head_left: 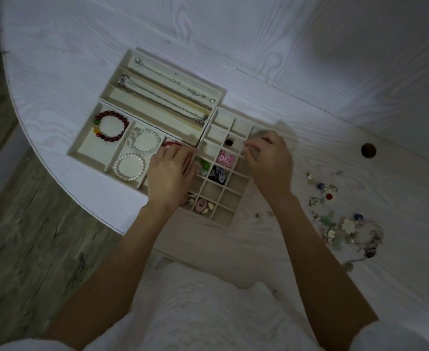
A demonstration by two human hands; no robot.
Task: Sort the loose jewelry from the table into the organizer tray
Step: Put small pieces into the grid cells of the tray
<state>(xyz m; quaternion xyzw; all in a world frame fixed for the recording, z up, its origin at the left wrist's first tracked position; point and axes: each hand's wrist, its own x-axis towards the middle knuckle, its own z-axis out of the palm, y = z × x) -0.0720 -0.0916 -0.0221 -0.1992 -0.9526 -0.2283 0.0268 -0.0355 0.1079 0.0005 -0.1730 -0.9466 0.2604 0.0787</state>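
Now both hands point(221, 163) over organizer tray point(229, 219)

The surface point(259, 46) is white with a pressed wood-grain pattern and a curved left edge. A round dark hole point(368, 150) sits in it toward the right. Below and to the left lies a floor point(18, 249) of grey-brown, weathered-looking planks. The light is dim and cool, brightest over the upper middle, fading toward the corners.
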